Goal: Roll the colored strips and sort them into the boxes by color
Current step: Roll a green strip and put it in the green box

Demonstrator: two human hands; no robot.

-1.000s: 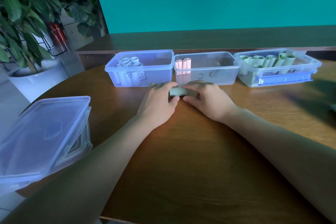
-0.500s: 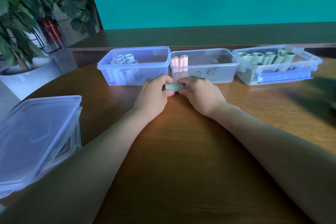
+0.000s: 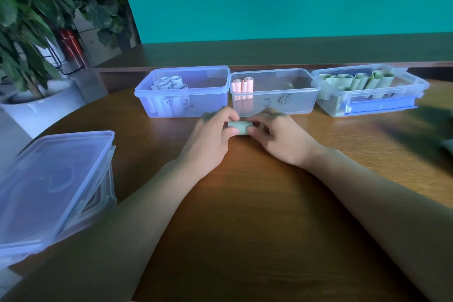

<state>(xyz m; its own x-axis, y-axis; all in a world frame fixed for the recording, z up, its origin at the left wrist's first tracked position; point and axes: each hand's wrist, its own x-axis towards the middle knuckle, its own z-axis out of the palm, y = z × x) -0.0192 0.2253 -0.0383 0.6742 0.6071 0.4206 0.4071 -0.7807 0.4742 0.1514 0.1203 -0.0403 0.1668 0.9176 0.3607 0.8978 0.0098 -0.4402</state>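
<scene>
A pale green rolled strip (image 3: 240,127) lies crosswise just above the wooden table (image 3: 245,203), in front of the boxes. My left hand (image 3: 210,141) pinches its left end and my right hand (image 3: 277,135) pinches its right end, fingers curled round it. Behind stand three open plastic boxes in a row. The left box (image 3: 182,105) holds several pale blue rolls. The middle box (image 3: 274,100) holds pink rolls (image 3: 242,86) at its left end. The right box (image 3: 367,103) holds several green rolls (image 3: 358,81).
A closed clear box with a lid (image 3: 49,189) sits at the table's near left edge. A potted plant (image 3: 27,32) in a white pot stands off the table at the far left. A low wooden ledge (image 3: 294,49) and teal wall lie behind the boxes.
Both hands have stayed on the green roll, drawing it slightly toward me and off the front of the middle box. The camera view has shifted a little.
</scene>
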